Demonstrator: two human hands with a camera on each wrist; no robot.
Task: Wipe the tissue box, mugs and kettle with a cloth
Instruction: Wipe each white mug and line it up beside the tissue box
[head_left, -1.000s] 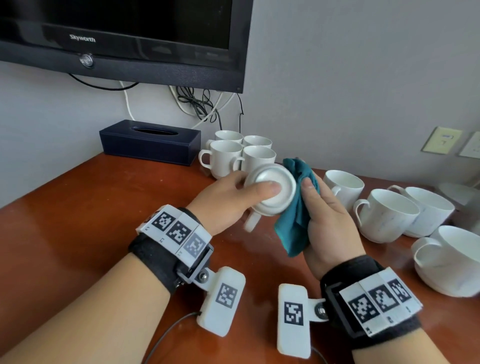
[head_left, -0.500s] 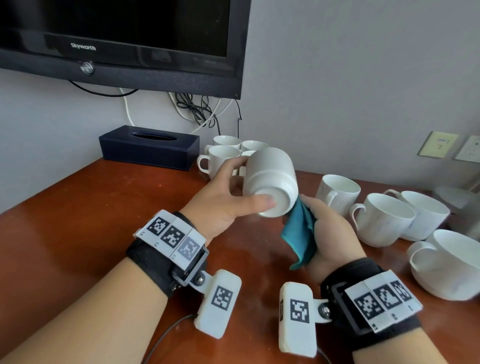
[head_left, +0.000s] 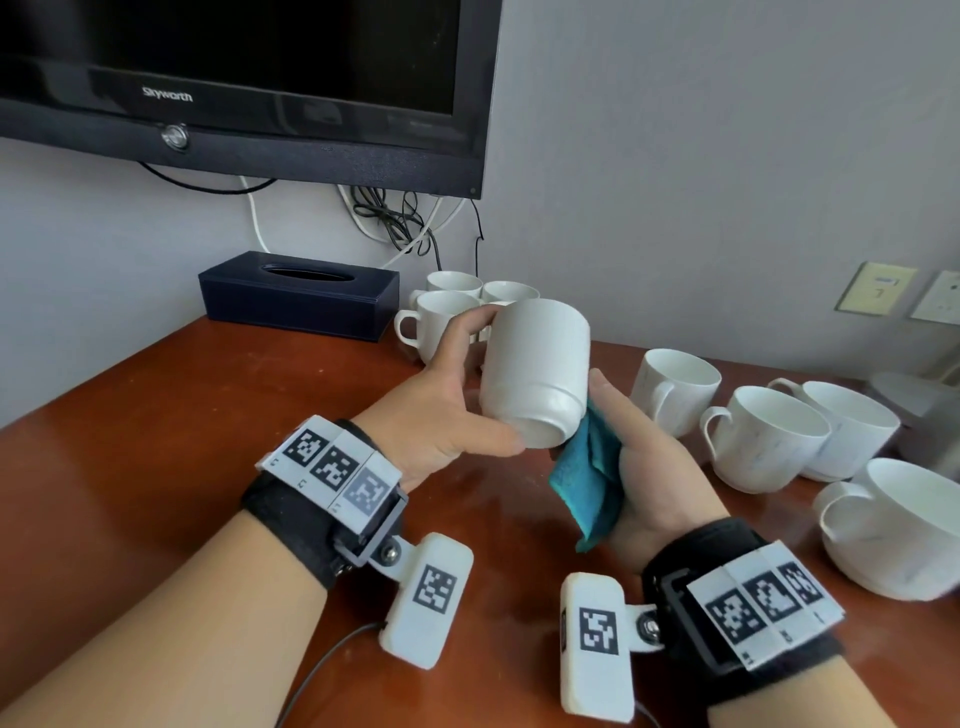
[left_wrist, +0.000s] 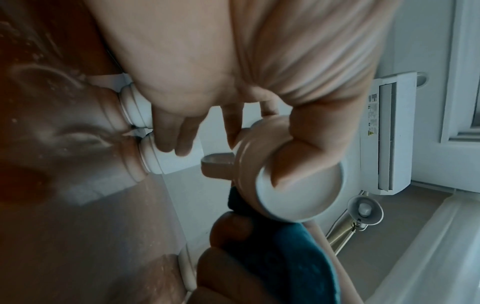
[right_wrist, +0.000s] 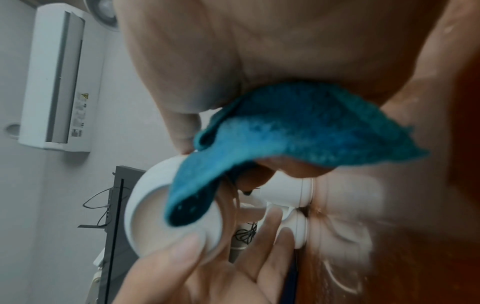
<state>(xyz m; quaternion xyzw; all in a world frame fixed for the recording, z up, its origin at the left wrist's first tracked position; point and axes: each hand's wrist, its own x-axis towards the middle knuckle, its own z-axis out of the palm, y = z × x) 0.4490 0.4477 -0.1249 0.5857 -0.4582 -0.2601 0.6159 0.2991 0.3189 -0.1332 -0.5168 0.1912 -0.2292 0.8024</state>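
Head view: smooth rounded mug (head_left: 535, 371), fuzzy cloth (head_left: 589, 488).

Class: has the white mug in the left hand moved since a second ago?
Yes. The white ceramic mug has risen and tipped, now overlapping the standing white mugs beside the dark blue tissue box.

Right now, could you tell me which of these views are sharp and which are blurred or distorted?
Head view: evenly lit and sharp on the mug and cloth, with wide-angle bending at the edges. Left wrist view: dim, the table smeared. Right wrist view: soft throughout, the nearest fingers blurred.
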